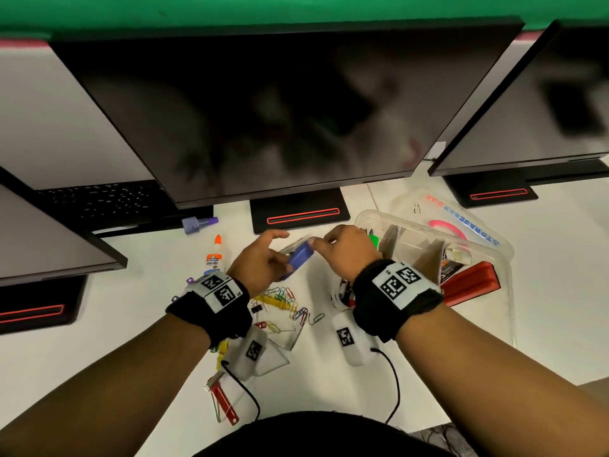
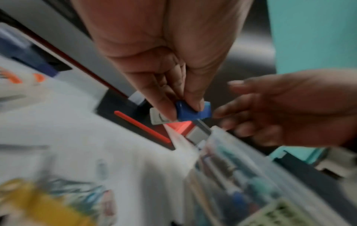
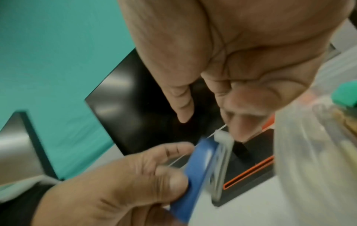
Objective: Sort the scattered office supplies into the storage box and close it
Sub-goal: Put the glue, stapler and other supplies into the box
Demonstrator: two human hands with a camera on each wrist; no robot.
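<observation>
A small blue case (image 1: 300,257) with a clear lid is held above the white desk, just left of the storage box (image 1: 509,291). My left hand (image 1: 263,258) grips its blue body between thumb and fingers (image 2: 195,102). The blue body (image 2: 201,113) and the clear lid (image 3: 222,160) are blurred in the wrist views. My right hand (image 1: 333,247) reaches in from the right. Its fingertips (image 3: 238,131) touch the clear lid's end, and the thumb stands apart. The clear storage box is open, with a red stapler (image 1: 471,285) and card dividers inside.
Coloured paper clips (image 1: 283,301) and a binder clip (image 1: 255,306) lie under my wrists. A glue bottle (image 1: 215,255), a purple glue stick (image 1: 197,223) and a red cutter (image 1: 224,404) lie to the left. The box lid (image 1: 461,206) lies behind the box. Monitor stands (image 1: 300,216) line the back.
</observation>
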